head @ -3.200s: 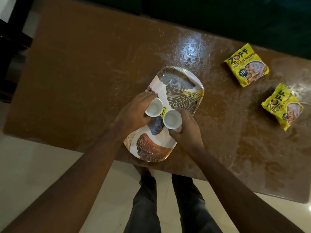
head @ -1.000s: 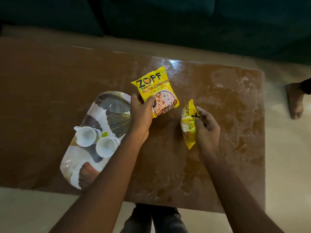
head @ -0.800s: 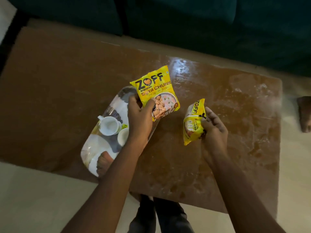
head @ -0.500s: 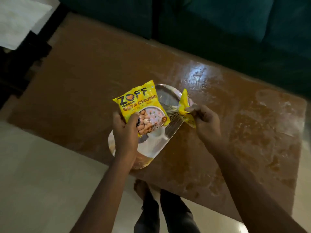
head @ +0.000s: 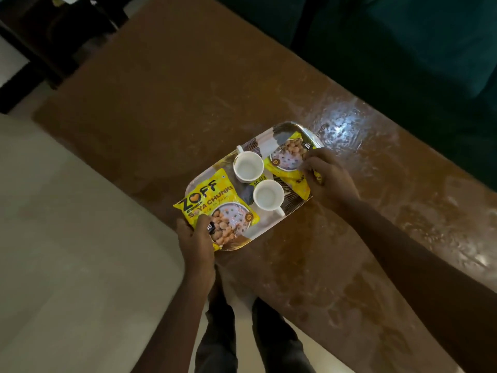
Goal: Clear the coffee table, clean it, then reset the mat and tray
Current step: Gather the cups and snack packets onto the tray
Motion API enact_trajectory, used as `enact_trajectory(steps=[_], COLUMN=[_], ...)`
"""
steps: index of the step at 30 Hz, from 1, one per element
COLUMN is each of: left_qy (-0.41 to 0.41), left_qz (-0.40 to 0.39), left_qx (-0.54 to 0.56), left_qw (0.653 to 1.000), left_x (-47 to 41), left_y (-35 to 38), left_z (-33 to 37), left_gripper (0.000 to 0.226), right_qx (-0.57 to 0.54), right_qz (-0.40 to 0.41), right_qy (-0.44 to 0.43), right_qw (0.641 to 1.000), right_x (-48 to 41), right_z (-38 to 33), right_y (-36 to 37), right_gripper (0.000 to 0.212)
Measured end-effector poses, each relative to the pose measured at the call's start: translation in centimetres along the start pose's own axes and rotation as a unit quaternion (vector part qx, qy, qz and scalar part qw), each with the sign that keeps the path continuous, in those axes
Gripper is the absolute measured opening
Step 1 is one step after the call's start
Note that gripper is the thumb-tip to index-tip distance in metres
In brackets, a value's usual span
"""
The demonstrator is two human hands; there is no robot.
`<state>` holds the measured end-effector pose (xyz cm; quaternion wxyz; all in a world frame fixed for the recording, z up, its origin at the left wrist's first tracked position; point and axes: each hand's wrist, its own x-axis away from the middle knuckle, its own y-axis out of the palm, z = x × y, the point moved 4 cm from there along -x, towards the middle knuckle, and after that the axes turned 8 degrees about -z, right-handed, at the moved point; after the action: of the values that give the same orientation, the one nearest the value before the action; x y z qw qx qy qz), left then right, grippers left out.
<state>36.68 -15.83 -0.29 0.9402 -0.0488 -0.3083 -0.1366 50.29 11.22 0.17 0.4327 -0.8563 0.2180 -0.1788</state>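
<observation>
On the tray [head: 266, 219] at the coffee table's [head: 309, 278] near edge, our left hand [head: 196, 242] pinches the near packet [head: 215, 203], right hand [head: 332, 183] grips the far packet [head: 286, 160] — loading everything, we judge, for one lift.

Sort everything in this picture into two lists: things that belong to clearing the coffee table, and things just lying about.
Job: coffee table, tray, far white cup, near white cup, near soya packet gripped by left hand, far soya packet held by right hand.
Lying about: green sofa, pale floor, dark furniture in the corner.
</observation>
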Motion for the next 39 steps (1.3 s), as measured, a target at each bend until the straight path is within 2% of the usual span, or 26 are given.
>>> enact_trajectory(steps=[2, 5, 8, 12, 16, 21, 23, 26, 27, 30, 32, 36, 39], left_qy=[-0.01, -0.002, 0.0, 0.005, 0.003, 0.07, 0.1, 0.102, 0.084, 0.049, 0.051, 0.054, 0.079], left_qz=[-0.005, -0.02, -0.027, -0.012, 0.035, 0.038, 0.056, 0.113, 0.12, 0.118, 0.117, 0.111, 0.098], left_qx=[-0.003, 0.0, 0.002, -0.005, -0.031, -0.176, -0.25, -0.38, -0.387, -0.333, -0.305, -0.276, -0.299], left_qw=[1.0, 1.0, 1.0, 1.0, 0.999, 0.981, 0.961, 0.912, 0.91, 0.934, 0.944, 0.953, 0.946], left_x=[0.0, -0.2, -0.6, -1.3, -0.8, -0.5, -0.4, 0.2, 0.2, -0.4, -0.9, -1.4, -1.7], left_y=[0.5, 1.5, 2.1, 2.4, 2.8, 2.1, 2.0, 1.8, 1.7, 1.1, 0.8, 0.1, -0.5], left_z=[-1.1, -1.9, -2.2, -3.2, -3.6, -3.5, -3.3, -2.5, -2.5, -2.6, -2.6, -2.5, -1.7], left_gripper=[0.032, 0.04, 0.045, 0.058, 0.051, 0.081, 0.082, 0.079, 0.08, 0.079, 0.075, 0.07, 0.068], right_qx=[-0.003, 0.098, 0.161, 0.192, 0.205, 0.203, 0.205, 0.135, 0.094, 0.011, -0.038, -0.147, -0.247], right_qz=[-0.026, -0.139, -0.162, -0.13, -0.116, -0.131, -0.127, -0.13, -0.11, -0.034, -0.034, -0.002, 0.002], right_qy=[0.03, 0.052, 0.066, 0.08, 0.107, 0.097, 0.079, 0.075, 0.083, 0.167, 0.212, 0.223, 0.264], right_qw=[0.999, 0.984, 0.971, 0.969, 0.966, 0.965, 0.967, 0.979, 0.986, 0.985, 0.976, 0.964, 0.932], right_x=[-0.3, -1.1, -1.7, -1.5, -0.2, 0.2, 0.0, -0.5, -0.7, -0.7, -0.3, -0.7, -0.9], right_z=[0.3, 1.0, 1.1, 0.7, 0.1, -0.1, 0.2, 0.6, 0.7, 2.0, 2.8, 3.5, 4.3], right_y=[0.2, 1.5, 2.9, 4.4, 5.4, 4.1, 3.6, 3.5, 3.2, 2.0, 2.2, 2.5, 2.6], right_gripper=[0.039, 0.06, 0.073, 0.075, 0.075, 0.063, 0.063, 0.058, 0.056, 0.061, 0.065, 0.067, 0.068])
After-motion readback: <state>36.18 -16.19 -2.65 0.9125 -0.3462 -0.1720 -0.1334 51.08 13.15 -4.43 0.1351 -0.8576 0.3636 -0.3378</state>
